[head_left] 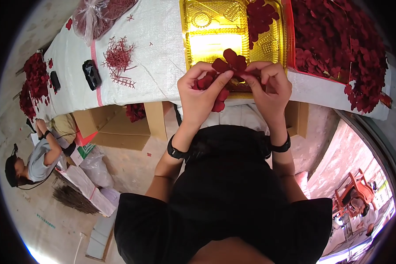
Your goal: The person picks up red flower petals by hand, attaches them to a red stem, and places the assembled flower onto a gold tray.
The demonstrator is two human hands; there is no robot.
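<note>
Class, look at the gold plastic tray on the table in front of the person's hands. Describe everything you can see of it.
The gold plastic tray is a shiny, see-through yellow-gold moulded tray, thin and glossy, with several compartments whose floors carry embossed patterns. It lies flat on the white woven cloth covering the table, beside a red bin of petals. A small heap of dark red petals sits in its upper right compartment; the other compartments look bare. Its near edge is hidden behind the left hand and right hand, which hold a red fabric flower.
</note>
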